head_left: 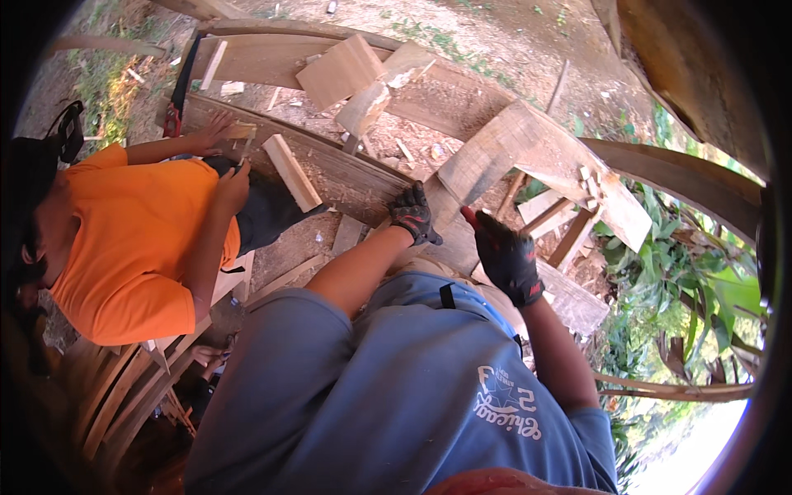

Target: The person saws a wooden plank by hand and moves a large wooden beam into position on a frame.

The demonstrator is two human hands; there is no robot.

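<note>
The right hand in a black-and-red work glove spreads its thumb from the fingers, apparently empty. The matching-gloved left hand has curled fingers at the brown plank bench's right end; its grip cannot be told. Just beyond, a flat, pale-brown wooden board looks stiff, rough, moderately heavy; long edges should offer the best hold.

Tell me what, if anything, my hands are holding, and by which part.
The left hand is at the left edge of a wood piece; whether it grips it cannot be told. Whether the right hand holds anything cannot be told either.
</note>
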